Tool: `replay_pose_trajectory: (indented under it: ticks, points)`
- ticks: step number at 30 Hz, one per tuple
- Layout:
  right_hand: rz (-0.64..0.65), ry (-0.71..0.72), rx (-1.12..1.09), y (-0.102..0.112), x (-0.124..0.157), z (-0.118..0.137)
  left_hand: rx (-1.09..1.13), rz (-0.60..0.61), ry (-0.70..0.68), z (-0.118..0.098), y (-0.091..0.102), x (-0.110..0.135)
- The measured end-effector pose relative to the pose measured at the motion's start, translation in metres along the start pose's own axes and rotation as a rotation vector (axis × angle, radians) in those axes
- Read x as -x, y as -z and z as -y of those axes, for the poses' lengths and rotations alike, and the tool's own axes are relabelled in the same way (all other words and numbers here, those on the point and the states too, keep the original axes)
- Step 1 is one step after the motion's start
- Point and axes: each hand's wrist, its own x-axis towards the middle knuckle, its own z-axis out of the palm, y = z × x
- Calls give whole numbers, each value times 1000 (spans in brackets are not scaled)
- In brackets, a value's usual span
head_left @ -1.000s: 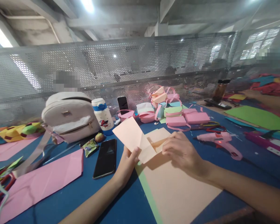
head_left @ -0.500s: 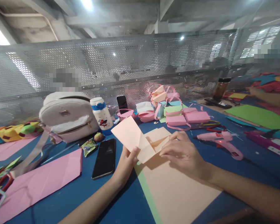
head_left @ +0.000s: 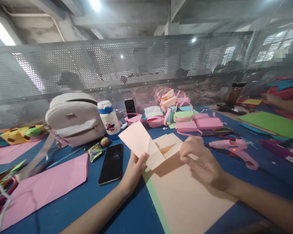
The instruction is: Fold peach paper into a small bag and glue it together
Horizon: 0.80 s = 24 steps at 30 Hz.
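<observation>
Folded peach paper is pinched in the left hand, above a flat peach sheet on the surface; the right hand curls at its right edge, grip unclear. Creases are made; its flap stands unclosed, pointing far left, long axis running to near right.

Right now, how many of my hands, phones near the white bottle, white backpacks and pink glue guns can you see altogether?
Hands: 2 (left hand, right hand)
Phones: 2 (flat phone, upright phone)
White backpack: 1
Pink glue gun: 1
Total: 6
</observation>
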Motion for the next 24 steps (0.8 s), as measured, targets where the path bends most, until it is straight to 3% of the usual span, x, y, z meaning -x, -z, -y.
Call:
replay_pose_trajectory:
  ticks: [7, 16, 24]
  points:
    - [58, 48, 15, -3, -3, 3, -12, -36, 9, 1, 2, -1]
    - [165, -101, -154, -9, -10, 10, -18, -1, -1, 1, 2, -1]
    - [152, -185, -245, -17, -11, 23, -16, -13, -33, 1, 1, -1]
